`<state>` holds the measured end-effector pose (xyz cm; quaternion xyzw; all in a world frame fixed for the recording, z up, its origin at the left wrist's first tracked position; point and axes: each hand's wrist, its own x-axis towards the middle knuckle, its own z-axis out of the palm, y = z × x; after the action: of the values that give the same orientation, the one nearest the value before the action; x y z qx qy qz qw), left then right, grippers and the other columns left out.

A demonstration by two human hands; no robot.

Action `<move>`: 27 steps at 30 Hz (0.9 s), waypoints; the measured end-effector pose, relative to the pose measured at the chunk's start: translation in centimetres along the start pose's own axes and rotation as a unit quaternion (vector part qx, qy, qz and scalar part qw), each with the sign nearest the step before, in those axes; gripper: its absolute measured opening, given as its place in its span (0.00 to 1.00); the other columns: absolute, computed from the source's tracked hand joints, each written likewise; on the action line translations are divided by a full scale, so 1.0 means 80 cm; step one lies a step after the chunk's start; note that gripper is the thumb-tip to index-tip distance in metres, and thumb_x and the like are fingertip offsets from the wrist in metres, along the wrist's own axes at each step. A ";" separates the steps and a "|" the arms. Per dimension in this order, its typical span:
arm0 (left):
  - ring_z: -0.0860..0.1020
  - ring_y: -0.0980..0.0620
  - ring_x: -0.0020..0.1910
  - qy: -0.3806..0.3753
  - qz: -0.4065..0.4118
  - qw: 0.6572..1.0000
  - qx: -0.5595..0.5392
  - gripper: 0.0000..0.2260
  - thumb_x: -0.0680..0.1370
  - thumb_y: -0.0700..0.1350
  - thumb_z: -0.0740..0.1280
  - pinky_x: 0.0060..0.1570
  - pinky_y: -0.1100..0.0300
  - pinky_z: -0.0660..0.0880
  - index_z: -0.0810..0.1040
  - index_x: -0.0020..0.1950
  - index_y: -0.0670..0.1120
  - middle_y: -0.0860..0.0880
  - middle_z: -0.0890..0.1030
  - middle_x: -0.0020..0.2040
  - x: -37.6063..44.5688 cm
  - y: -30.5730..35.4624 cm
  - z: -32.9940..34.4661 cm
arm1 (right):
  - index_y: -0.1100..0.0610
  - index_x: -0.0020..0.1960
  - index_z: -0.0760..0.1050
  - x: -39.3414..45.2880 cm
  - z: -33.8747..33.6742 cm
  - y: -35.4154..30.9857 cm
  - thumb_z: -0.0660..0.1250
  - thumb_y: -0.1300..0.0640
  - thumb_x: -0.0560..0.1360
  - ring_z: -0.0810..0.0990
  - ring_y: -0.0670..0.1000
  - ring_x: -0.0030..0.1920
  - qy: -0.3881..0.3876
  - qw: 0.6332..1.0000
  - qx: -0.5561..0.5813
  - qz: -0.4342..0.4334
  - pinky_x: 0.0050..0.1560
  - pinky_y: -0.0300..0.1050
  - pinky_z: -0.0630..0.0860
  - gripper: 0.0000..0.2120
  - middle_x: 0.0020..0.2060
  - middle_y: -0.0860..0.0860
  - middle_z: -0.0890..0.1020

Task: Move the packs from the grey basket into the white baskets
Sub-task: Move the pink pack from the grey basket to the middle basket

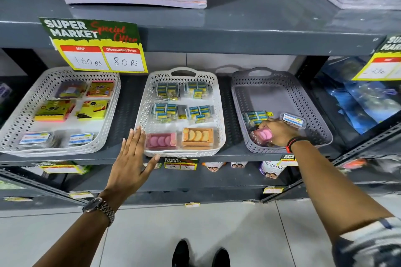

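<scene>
At the grey metal shelf (217, 156), we are mid-pickup: our right hand (280, 131) is closed around a clear plastic pack of pink rounds (263, 135) in the near left corner of the grey perforated plastic basket (303, 91), the pack not yet lifted clear. Our left hand (130, 158) lies flat and open, fingers together, against the near left corner of the middle white perforated basket (147, 93), gripping nothing. Left in the grey basket are a clear bag of small blue-and-yellow boxes (255, 116) and a clear flat case with a blue label (293, 121) (both touching or just beside our right hand). Next, we judge, the pink pack must rise over the rim and cross leftward to the matching pink pack (161, 140) on the white basket's near edge. That row looks full, so stacking may be needed. A second white basket (28, 102) sits further left.
</scene>
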<state>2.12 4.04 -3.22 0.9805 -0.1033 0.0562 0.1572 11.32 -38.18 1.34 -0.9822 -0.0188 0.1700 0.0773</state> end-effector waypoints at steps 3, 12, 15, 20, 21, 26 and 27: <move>0.43 0.49 0.78 0.002 -0.003 1.000 0.020 0.37 0.78 0.64 0.48 0.76 0.50 0.46 0.46 0.78 0.40 0.44 0.46 0.79 -0.001 -0.001 0.001 | 0.57 0.57 0.76 -0.008 -0.010 -0.004 0.74 0.59 0.69 0.78 0.57 0.54 0.008 1.000 0.020 -0.004 0.56 0.49 0.75 0.18 0.55 0.56 0.78; 0.46 0.49 0.78 0.009 -0.006 1.000 0.012 0.37 0.77 0.63 0.49 0.76 0.50 0.47 0.48 0.78 0.40 0.44 0.47 0.79 -0.012 -0.010 -0.007 | 0.54 0.59 0.74 -0.019 -0.084 -0.079 0.73 0.49 0.68 0.75 0.56 0.58 0.119 0.989 0.042 -0.078 0.61 0.55 0.75 0.21 0.53 0.54 0.76; 0.46 0.49 0.78 0.006 0.005 1.000 0.021 0.37 0.77 0.63 0.49 0.76 0.49 0.47 0.48 0.78 0.41 0.44 0.48 0.79 -0.014 -0.017 -0.010 | 0.52 0.60 0.74 -0.023 -0.091 -0.137 0.69 0.40 0.68 0.76 0.55 0.58 0.110 0.984 0.045 -0.131 0.59 0.53 0.77 0.25 0.55 0.52 0.77; 0.48 0.48 0.78 0.000 0.017 0.999 0.044 0.37 0.77 0.64 0.51 0.76 0.49 0.49 0.50 0.78 0.41 0.44 0.51 0.79 -0.015 -0.032 -0.008 | 0.54 0.62 0.74 -0.014 -0.059 -0.227 0.74 0.50 0.68 0.75 0.54 0.58 0.084 0.975 0.062 -0.196 0.59 0.54 0.77 0.25 0.57 0.53 0.75; 0.49 0.49 0.78 -0.001 0.018 0.999 0.045 0.37 0.77 0.64 0.52 0.76 0.49 0.49 0.51 0.78 0.42 0.44 0.52 0.79 -0.015 -0.034 -0.008 | 0.54 0.62 0.74 -0.011 -0.051 -0.242 0.75 0.51 0.68 0.75 0.54 0.58 0.081 0.974 0.057 -0.203 0.58 0.52 0.77 0.24 0.56 0.53 0.76; 0.49 0.50 0.78 -0.012 0.017 0.998 0.052 0.38 0.76 0.63 0.56 0.76 0.51 0.47 0.49 0.78 0.44 0.46 0.52 0.79 -0.016 -0.041 -0.005 | 0.57 0.60 0.76 0.003 -0.008 -0.303 0.74 0.52 0.68 0.75 0.55 0.58 0.067 0.973 0.040 -0.220 0.53 0.48 0.75 0.22 0.55 0.55 0.77; 0.49 0.50 0.78 -0.013 0.016 0.998 0.054 0.39 0.75 0.63 0.57 0.76 0.52 0.46 0.49 0.78 0.44 0.46 0.52 0.79 -0.016 -0.043 -0.005 | 0.58 0.59 0.76 0.006 0.000 -0.313 0.74 0.51 0.68 0.76 0.55 0.57 0.062 0.972 0.033 -0.223 0.53 0.48 0.75 0.22 0.55 0.55 0.77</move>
<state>1.60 7.57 -4.03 0.9864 -0.1178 0.0513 0.1022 11.50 -13.40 5.17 -0.9586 -0.2274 0.0882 0.1468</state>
